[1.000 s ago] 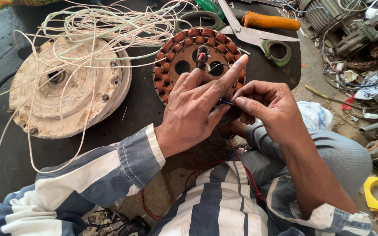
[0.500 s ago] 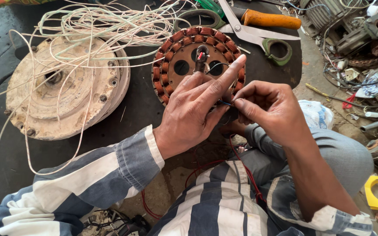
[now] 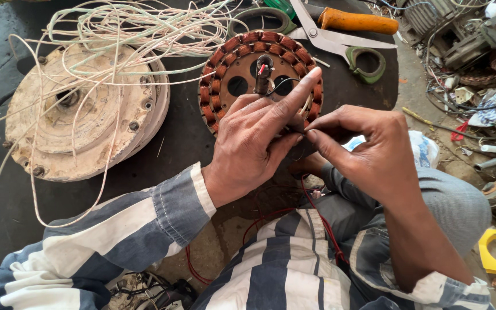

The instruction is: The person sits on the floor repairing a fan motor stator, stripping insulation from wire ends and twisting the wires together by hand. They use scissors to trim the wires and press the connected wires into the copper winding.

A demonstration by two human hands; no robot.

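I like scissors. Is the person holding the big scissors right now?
No, the scissors lie untouched on the table beyond the copper-wound stator, where both hands work.

Motor repair workshop prob., wound stator [image 3: 259, 74], loose wire [image 3: 116, 34], scissors [image 3: 340, 40], scrap parts [image 3: 472, 40]

A single head-worn camera looks steeply down from close above the person's lap onto a dark tabletop [image 3: 185, 143]. A wound motor stator [image 3: 259, 74] sits near centre toward 12 o'clock, a pale round motor cover [image 3: 81, 115] at 10 o'clock, scissors [image 3: 340, 40] at 1 o'clock.
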